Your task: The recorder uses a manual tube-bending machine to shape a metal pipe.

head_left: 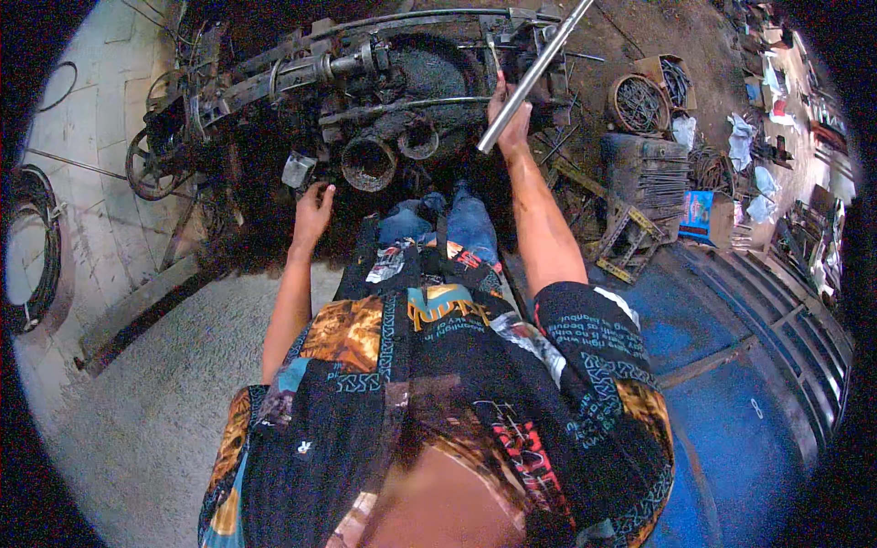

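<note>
My right hand (511, 123) is closed over the right end of a dark, greasy machine. A slim pale-tipped tool (494, 57) sticks up from its fingers; I cannot make out its kind. A long shiny metal rod (537, 75) crosses in front of this hand, its lower end beside the wrist; whether the palm grips it too is unclear. Left of my legs, my left hand (313, 217) has loosely bent fingers apart, with nothing visible in them. Just above those fingertips is a small silvery metal block or cup (299, 171). Two round, dirt-crusted pipe openings (369, 164) face me from the machine.
The machine's long frame (311, 73) spans the far side, with a handwheel (153, 164) at left. To the right are a round basket of metal pieces (639, 103), a ribbed grey crate (644, 178) and a yellowish metal frame (628, 239). A coiled black hose (36, 247) lies far left.
</note>
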Available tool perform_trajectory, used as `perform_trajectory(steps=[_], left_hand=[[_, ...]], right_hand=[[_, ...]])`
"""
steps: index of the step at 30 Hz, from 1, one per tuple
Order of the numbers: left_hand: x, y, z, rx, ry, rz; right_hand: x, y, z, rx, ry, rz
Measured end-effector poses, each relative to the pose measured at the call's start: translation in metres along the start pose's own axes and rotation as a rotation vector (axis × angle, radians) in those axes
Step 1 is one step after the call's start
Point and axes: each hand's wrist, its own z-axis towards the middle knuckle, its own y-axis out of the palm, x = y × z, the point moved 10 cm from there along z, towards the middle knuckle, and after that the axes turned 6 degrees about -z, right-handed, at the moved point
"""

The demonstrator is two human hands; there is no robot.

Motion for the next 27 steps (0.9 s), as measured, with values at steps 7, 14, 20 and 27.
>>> perform_trajectory(steps=[7,14,20,27], left_hand=[[-0.006,0.002,0.000,0.003,0.028,-0.036],[-0.010,0.002,-0.002,0.023,0.060,0.005],[-0.017,-0.003,-0.005,0.026,0.024,-0.042],[-0.042,0.010,-0.004,-0.071,-0.091,-0.134]], right_hand=[[0.078,0.045,-0.035,-0.055,0.101,0.131],[0.061,0.122,-0.043,-0.473,0.567,1.474],[0.015,0.124,-0.036,-0.501,0.799,1.661],[-0.024,0.122,-0.043,-0.707,0.547,1.183]])
